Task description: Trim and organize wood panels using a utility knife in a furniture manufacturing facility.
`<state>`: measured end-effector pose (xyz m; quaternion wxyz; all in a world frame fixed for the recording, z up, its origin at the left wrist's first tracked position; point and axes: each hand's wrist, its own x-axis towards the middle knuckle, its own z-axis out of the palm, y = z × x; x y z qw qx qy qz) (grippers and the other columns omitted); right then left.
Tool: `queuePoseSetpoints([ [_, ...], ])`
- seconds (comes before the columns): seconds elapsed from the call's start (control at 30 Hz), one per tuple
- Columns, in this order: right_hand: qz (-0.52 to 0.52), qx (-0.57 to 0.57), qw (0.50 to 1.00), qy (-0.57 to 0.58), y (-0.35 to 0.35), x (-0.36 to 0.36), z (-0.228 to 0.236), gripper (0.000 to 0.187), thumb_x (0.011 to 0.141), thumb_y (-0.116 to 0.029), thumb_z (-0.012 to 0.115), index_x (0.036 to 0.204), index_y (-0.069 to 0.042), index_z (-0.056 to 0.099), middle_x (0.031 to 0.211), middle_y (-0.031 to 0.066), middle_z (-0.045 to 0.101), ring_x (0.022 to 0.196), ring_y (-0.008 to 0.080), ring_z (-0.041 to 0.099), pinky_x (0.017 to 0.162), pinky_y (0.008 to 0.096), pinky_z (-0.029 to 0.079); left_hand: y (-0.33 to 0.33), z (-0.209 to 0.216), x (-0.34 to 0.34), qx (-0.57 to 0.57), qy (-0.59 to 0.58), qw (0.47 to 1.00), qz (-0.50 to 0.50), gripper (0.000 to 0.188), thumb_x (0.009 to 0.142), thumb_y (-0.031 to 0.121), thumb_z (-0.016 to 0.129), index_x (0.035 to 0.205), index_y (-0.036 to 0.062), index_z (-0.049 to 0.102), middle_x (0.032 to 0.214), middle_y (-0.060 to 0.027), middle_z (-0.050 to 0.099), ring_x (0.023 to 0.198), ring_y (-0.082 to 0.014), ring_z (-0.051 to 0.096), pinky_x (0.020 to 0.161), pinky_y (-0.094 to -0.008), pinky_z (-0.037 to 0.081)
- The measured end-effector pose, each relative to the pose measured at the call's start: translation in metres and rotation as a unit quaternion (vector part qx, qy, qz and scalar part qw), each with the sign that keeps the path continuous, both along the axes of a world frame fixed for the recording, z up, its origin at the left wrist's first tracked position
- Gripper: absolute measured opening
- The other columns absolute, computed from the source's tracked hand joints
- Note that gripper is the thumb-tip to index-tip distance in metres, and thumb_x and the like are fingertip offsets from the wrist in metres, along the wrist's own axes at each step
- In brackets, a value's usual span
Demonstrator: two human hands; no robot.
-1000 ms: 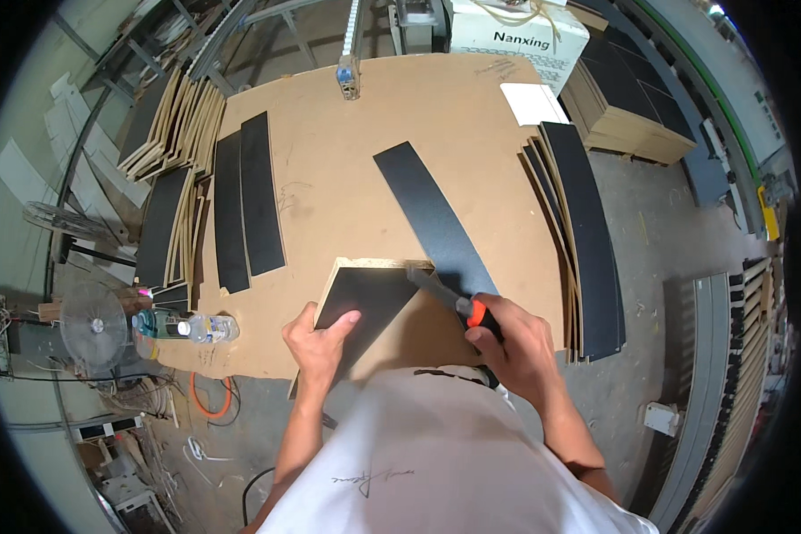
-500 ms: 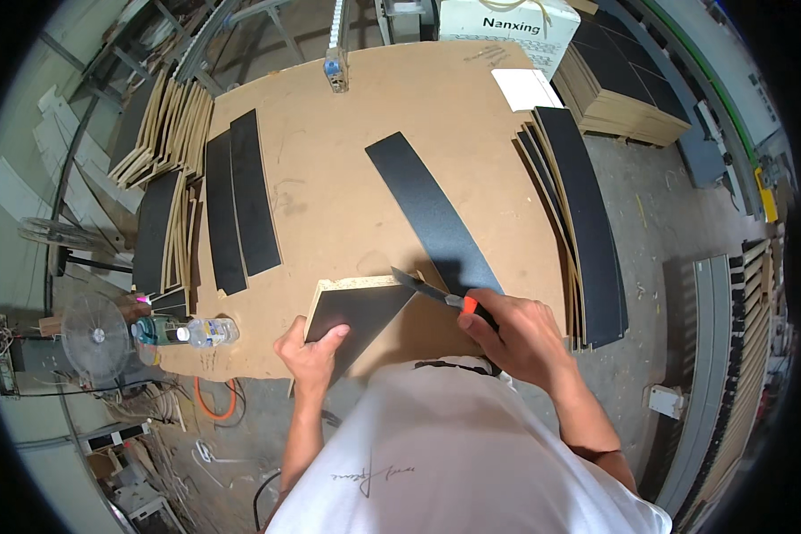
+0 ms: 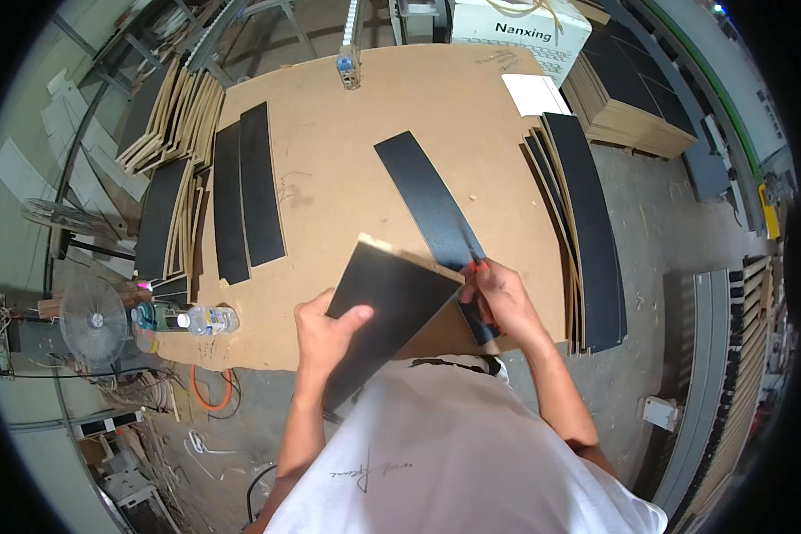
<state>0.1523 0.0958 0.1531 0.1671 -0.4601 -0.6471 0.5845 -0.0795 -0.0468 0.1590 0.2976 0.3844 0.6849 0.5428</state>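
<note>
My left hand (image 3: 325, 325) grips a black-faced particleboard panel (image 3: 390, 298) by its left edge, thumb on the dark face. The panel is held tilted above the near part of the table, its pale raw edge facing away from me. My right hand (image 3: 498, 298) is closed round a knife (image 3: 479, 264) with an orange and black handle, close to the panel's far right corner. Its blade is blurred, and I cannot tell whether it touches the edge. Beneath them a long black strip (image 3: 423, 191) lies on the brown table (image 3: 329, 178).
Two black strips (image 3: 262, 187) lie at the left, beside stacked boards (image 3: 182, 116). More strips (image 3: 587, 231) are piled along the right edge. Bottles (image 3: 212, 320) and a fan (image 3: 95, 319) stand at the near left. A white carton (image 3: 521, 40) sits beyond the far edge.
The panel has risen and turned, showing more of its dark face. My right hand has shifted slightly down with the knife, whose blade now points away from me instead of leftward.
</note>
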Motion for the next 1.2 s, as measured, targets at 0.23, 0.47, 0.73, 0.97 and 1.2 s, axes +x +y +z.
queuePoseSetpoints([
  [0.23,-0.084,-0.186,0.943,0.263,-0.033,-0.039,-0.015,0.037,0.091,-0.023,0.070,0.117,0.001,0.059,0.072,0.0018,0.059,0.051,0.0070,0.046,0.045,0.0229,0.038,0.036,0.013,-0.008,-0.055,-0.003,0.998,-0.033,0.035,0.088,0.027,0.075,0.095,-0.0070,0.070,0.079,-0.0079,0.069,0.071,-0.0121,0.059,0.065,-0.0298,0.050],
  [0.47,-0.081,-0.147,0.972,0.165,-0.036,-0.021,-0.046,0.024,0.095,-0.023,0.064,0.110,-0.004,0.065,0.080,0.0003,0.066,0.054,0.0037,0.045,0.042,0.0215,0.036,0.079,0.155,-0.099,0.242,-0.048,0.930,0.271,0.059,0.099,0.054,0.052,0.101,-0.0032,0.065,0.096,-0.0074,0.067,0.084,-0.0169,0.061,0.079,-0.0347,0.051],
  [0.73,-0.248,-0.037,0.949,0.190,-0.012,0.010,-0.035,0.044,0.101,-0.029,0.058,0.135,-0.002,0.056,0.115,0.0045,0.064,0.075,0.0075,0.057,0.059,0.0227,0.047,0.044,0.084,-0.223,0.331,-0.288,0.827,0.351,0.075,0.094,0.068,0.045,0.142,0.0114,0.049,0.143,-0.0078,0.051,0.128,-0.0292,0.049,0.109,-0.0554,0.038],
  [0.97,-0.187,0.024,0.956,0.224,-0.003,0.033,-0.021,0.051,0.090,-0.005,0.066,0.139,-0.002,0.052,0.111,0.0066,0.066,0.071,0.0047,0.056,0.057,0.0205,0.045,0.045,-0.034,-0.208,0.146,-0.448,0.776,0.421,0.077,0.095,0.072,0.033,0.137,0.0114,0.055,0.140,-0.0083,0.055,0.127,-0.0305,0.052,0.109,-0.0524,0.040],
  [1.2,-0.197,0.034,0.942,0.270,-0.003,0.032,0.016,0.067,0.084,0.008,0.063,0.146,0.001,0.039,0.072,-0.0028,0.054,0.056,0.0070,0.050,0.053,0.0227,0.041,0.041,-0.101,-0.190,0.105,-0.402,0.839,0.352,0.032,0.098,0.024,0.057,0.120,0.0007,0.062,0.116,-0.0124,0.067,0.106,-0.0267,0.065,0.093,-0.0430,0.055],
])
